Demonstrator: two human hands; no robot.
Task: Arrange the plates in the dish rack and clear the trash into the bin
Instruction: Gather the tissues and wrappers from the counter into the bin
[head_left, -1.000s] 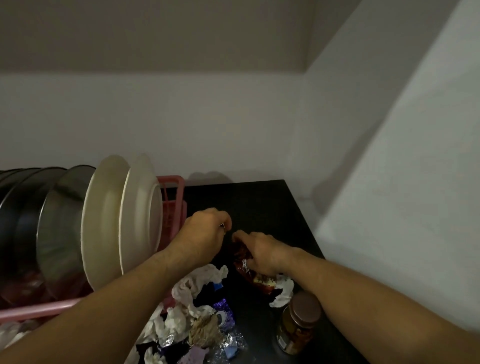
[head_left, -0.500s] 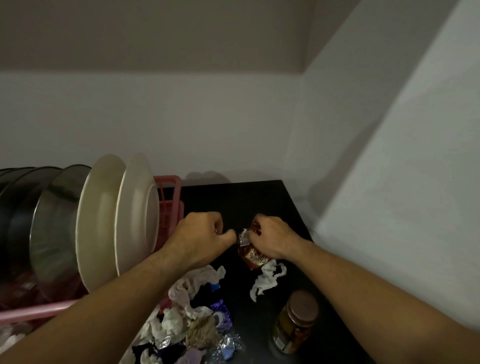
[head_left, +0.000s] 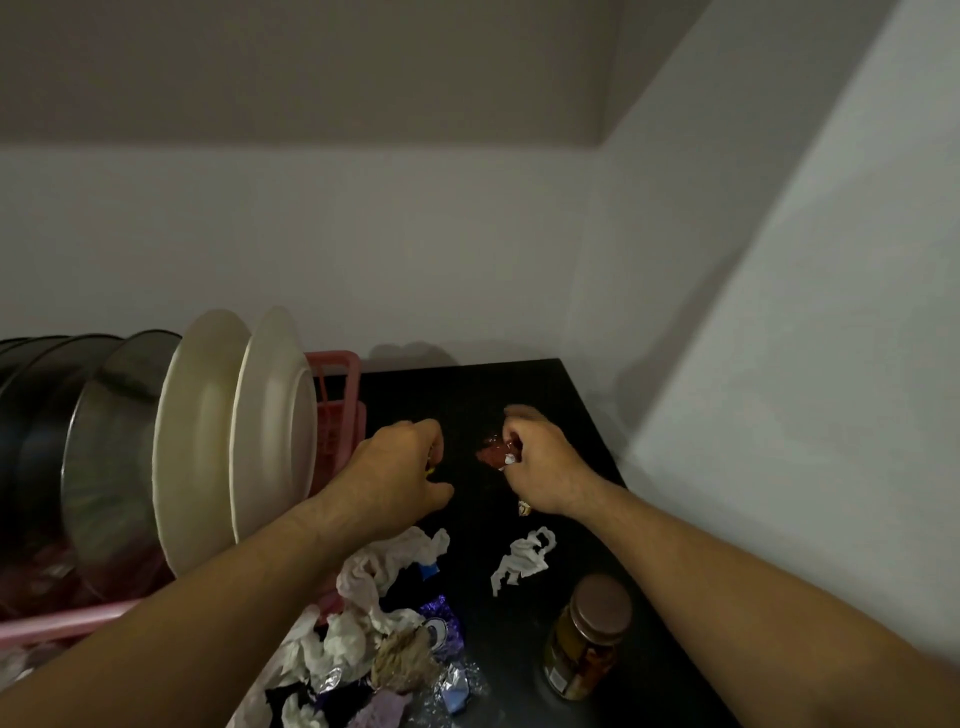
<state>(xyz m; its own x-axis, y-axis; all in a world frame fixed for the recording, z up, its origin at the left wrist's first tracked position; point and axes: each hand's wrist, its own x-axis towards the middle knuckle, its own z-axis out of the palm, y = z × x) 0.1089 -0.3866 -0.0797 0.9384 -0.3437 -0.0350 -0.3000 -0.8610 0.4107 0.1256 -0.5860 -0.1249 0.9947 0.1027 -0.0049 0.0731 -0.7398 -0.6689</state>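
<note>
Writing is scarce and none of it reads: the jar (head_left: 587, 639) with the brown lid, at 5 o'clock on the black table (head_left: 467, 387), carries a label too small and dim to make out, and the purple wrapper (head_left: 442, 621) in the trash pile (head_left: 363, 639) at 6 o'clock shows only a round white mark.

The right hand (head_left: 540, 462), at 1 o'clock from the pile, has its fingers curled around a crumpled red wrapper (head_left: 492, 453), which it grips just above the tabletop; the hand is motion-blurred at the knuckles. The left hand (head_left: 400, 467), at 9 o'clock from the right one and apart from it, has its fingers curled under. A yellowish speck shows at its fingertips, but whether it holds anything cannot be told.

A crumpled white tissue (head_left: 522, 564) lies at 6 o'clock from the right hand, and a small scrap (head_left: 524, 508) peeks out under that wrist.

At 9 o'clock, two cream plates (head_left: 275, 415) stand on edge in the pink dish rack (head_left: 335, 395), with steel plates (head_left: 109, 441) behind them cut off by the frame edge. The forearms hide part of the pile and the rack's front rail.
</note>
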